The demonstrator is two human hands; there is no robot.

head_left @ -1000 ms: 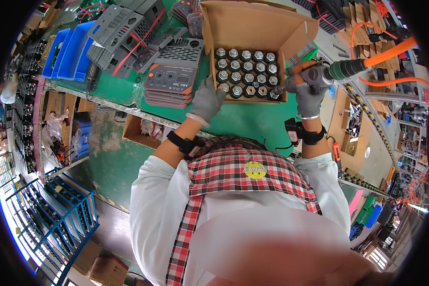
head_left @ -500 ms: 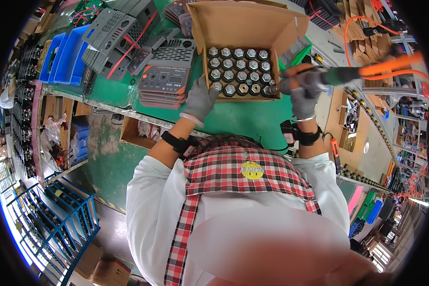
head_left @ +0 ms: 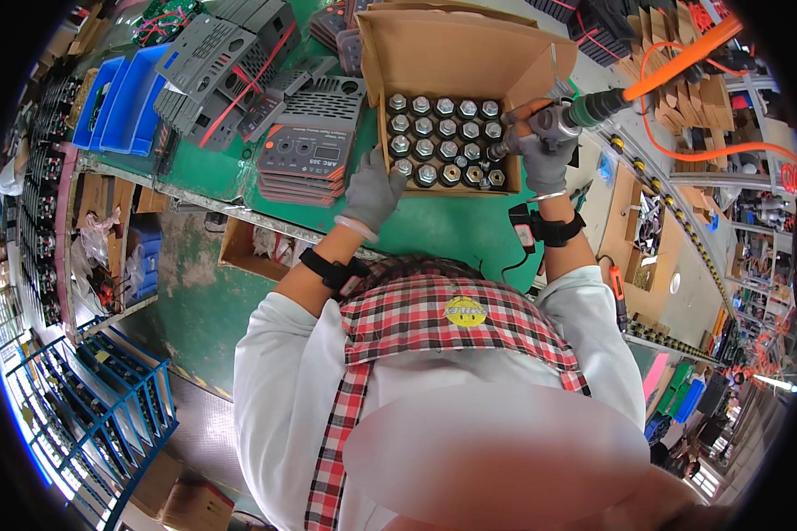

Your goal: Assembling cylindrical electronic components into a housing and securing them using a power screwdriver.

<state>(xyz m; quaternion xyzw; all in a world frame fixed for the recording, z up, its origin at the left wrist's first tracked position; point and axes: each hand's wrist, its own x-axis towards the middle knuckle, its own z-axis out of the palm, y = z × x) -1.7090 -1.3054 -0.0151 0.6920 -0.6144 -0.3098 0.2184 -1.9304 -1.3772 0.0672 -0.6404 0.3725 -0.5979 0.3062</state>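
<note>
An open cardboard box (head_left: 460, 55) stands on the green bench top, filled with rows of black-sided, silver hex-topped fittings (head_left: 447, 126). Several in the front row show a brass-coloured centre instead of a silver hex top. My gloved left hand (head_left: 374, 190) grips the box at its front left corner. In my gloved right hand (head_left: 543, 164) is an air-powered driver (head_left: 555, 122) with a dark green rear end and an orange hose. Its tip reaches over the right side of the box, close above the fittings; whether it touches one I cannot tell.
Left of the box lies a stack of grey printed panels (head_left: 303, 159), with grey housings (head_left: 226, 71) and blue bins (head_left: 133, 106) beyond. The orange hose (head_left: 682, 58) runs off to the upper right. An orange-handled tool (head_left: 617, 288) hangs near my right forearm.
My right hand and the driver have shifted away from the front right corner, up and inward over the box. The hose has swung to a steeper angle. My left hand stays at the corner.
</note>
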